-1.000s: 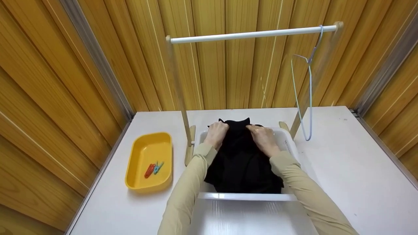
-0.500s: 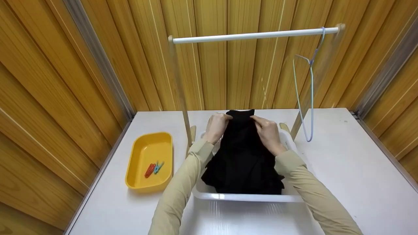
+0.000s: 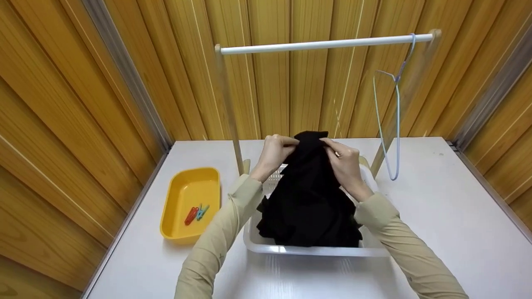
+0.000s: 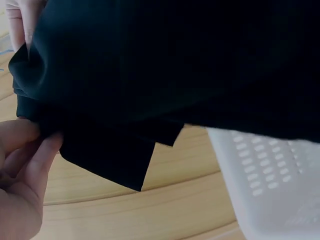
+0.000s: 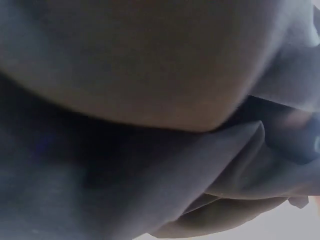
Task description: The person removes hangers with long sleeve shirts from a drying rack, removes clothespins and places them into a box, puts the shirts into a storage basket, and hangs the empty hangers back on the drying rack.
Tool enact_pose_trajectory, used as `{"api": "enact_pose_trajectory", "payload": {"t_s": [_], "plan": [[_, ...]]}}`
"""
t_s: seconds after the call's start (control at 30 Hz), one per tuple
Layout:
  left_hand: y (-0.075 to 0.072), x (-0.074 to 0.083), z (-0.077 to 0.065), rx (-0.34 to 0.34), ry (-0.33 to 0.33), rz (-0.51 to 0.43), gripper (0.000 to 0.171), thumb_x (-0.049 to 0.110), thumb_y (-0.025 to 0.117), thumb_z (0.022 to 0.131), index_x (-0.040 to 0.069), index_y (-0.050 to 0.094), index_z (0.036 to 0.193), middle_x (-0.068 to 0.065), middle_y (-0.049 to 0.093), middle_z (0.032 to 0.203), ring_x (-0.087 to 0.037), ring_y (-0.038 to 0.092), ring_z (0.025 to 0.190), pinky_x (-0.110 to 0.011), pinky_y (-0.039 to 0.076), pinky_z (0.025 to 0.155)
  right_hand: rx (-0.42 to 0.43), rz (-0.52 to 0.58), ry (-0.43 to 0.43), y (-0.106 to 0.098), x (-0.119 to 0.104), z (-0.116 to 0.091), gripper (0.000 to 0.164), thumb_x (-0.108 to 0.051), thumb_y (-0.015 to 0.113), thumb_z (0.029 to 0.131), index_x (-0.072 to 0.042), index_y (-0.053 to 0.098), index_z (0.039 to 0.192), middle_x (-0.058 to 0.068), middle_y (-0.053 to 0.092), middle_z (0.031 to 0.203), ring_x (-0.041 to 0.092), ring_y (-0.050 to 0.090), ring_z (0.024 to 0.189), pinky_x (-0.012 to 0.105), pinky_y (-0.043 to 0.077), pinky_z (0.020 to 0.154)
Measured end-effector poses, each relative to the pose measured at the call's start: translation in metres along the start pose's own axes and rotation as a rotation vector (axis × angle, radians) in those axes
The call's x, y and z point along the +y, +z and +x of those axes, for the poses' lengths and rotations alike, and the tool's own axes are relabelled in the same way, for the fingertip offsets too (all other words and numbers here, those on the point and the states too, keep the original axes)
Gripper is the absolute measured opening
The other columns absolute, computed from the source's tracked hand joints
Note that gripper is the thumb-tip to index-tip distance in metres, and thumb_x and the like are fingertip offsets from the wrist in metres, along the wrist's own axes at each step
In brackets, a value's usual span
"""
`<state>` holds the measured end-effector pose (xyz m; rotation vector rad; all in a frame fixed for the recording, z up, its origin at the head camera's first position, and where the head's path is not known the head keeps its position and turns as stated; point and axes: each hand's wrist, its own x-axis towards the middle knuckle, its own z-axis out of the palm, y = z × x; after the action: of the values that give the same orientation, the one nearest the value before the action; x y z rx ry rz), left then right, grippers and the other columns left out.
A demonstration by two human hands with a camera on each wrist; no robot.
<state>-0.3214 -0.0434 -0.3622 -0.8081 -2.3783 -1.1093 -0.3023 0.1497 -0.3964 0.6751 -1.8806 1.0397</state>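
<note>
A black cloth garment (image 3: 311,203) hangs from both hands, its lower part bunched inside the white basket (image 3: 316,251). My left hand (image 3: 274,153) pinches its upper edge on the left, thumb and fingertips together. Opposite it, my right hand (image 3: 344,164) pinches the same edge on the right. In the left wrist view the left hand (image 4: 22,170) grips a fold of the garment (image 4: 150,65), and loose corners of cloth dangle beside it. Dark folds of the garment (image 5: 175,165) fill most of the right wrist view, hiding the right fingers there.
Behind the basket stands a rack with a white rod (image 3: 324,45). A pale blue wire hanger (image 3: 397,128) hangs near its right end. To the left, a yellow tray (image 3: 168,207) holds red clips (image 3: 191,216) and blue-green clips (image 3: 202,211). A wood-panelled wall (image 3: 307,95) closes off the back.
Both hands have risen, drawing the top of the black garment upward out of the basket. The garment's upper edge now folds over between the hands.
</note>
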Motion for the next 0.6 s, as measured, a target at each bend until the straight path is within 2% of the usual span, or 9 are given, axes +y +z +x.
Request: {"api": "enact_pose_trajectory", "payload": {"t_s": [0.17,0.33,0.47,0.6], "plan": [[-0.006,0.012,-0.001,-0.035,-0.075,-0.084,0.014,-0.004,0.064,0.079,0.001,0.072,0.089,-0.007,0.067,0.088,-0.011,0.062,0.077,-0.017,0.046,0.066,0.028,0.029,0.019,-0.004,-0.011,0.004,0.021,0.013,0.06,0.08,0.002,0.07,0.094,0.009,0.066,0.091,0.022,0.063,0.082,0.021,0.046,0.071],[-0.009,0.021,-0.003,-0.097,-0.135,-0.176,0.015,-0.006,0.062,0.079,-0.001,0.071,0.09,-0.008,0.067,0.086,-0.009,0.061,0.065,-0.019,0.048,0.056,0.014,0.058,0.071,-0.009,-0.018,0.004,0.019,0.011,0.059,0.081,0.003,0.069,0.095,0.01,0.066,0.093,0.021,0.062,0.084,0.023,0.046,0.072],[-0.009,0.025,-0.005,-0.158,-0.16,-0.189,0.017,-0.009,0.061,0.078,-0.001,0.071,0.089,-0.007,0.067,0.086,-0.009,0.061,0.064,-0.019,0.048,0.056,-0.044,0.049,0.12,-0.015,-0.02,0.001,0.019,0.01,0.058,0.082,0.004,0.068,0.096,0.011,0.066,0.093,0.019,0.062,0.083,0.022,0.046,0.071],[-0.006,0.023,-0.01,-0.249,-0.2,-0.226,0.019,-0.011,0.059,0.078,-0.003,0.07,0.09,-0.007,0.066,0.086,-0.01,0.061,0.066,-0.02,0.048,0.057,-0.141,0.033,0.161,-0.021,-0.019,-0.003,0.017,0.01,0.061,0.081,0.004,0.069,0.095,0.011,0.066,0.091,0.02,0.062,0.084,0.023,0.046,0.072]]}}
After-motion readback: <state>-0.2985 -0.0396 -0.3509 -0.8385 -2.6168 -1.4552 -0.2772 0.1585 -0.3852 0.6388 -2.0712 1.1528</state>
